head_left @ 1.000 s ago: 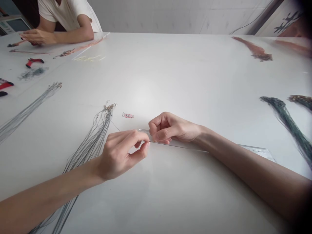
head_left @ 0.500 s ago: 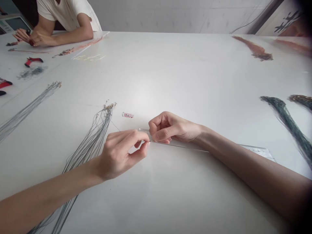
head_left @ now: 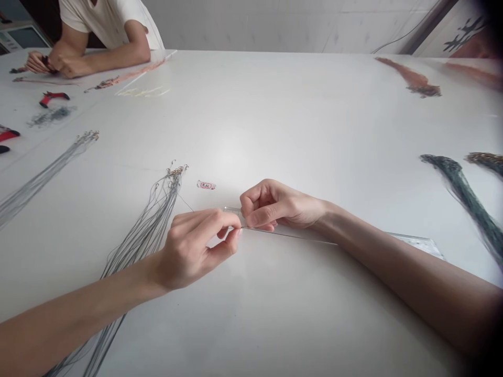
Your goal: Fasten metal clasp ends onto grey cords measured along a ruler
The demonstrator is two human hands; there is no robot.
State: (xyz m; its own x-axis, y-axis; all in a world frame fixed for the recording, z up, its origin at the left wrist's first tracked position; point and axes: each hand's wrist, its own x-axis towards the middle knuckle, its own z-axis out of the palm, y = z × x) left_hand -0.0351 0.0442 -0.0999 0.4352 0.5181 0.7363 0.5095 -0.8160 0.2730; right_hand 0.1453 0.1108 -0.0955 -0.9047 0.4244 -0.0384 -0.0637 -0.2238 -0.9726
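My left hand [head_left: 195,248] pinches at a thin strand of line, its fingertips meeting near the end of a long clear plastic ruler [head_left: 310,234]. The strand [head_left: 185,201] runs back to a bundle of grey fishing leaders [head_left: 149,230], whose looped, metal-tipped ends gather at the far end and whose lower part passes under my left forearm. My right hand [head_left: 275,205] curls over the ruler's near end, with the fingertips almost touching my left hand. A small red-and-white label [head_left: 206,185] lies just beyond my hands.
A co-worker's hands [head_left: 51,63] work at the far left corner, near red-handled pliers [head_left: 53,97] and a small grey tangle [head_left: 51,116]. More bundles of line [head_left: 43,183] lie on the white table [head_left: 275,115], with dark green ones [head_left: 467,204] on the right.
My hands and the ruler stay almost still. The co-worker's hands have drawn together and shifted slightly left.
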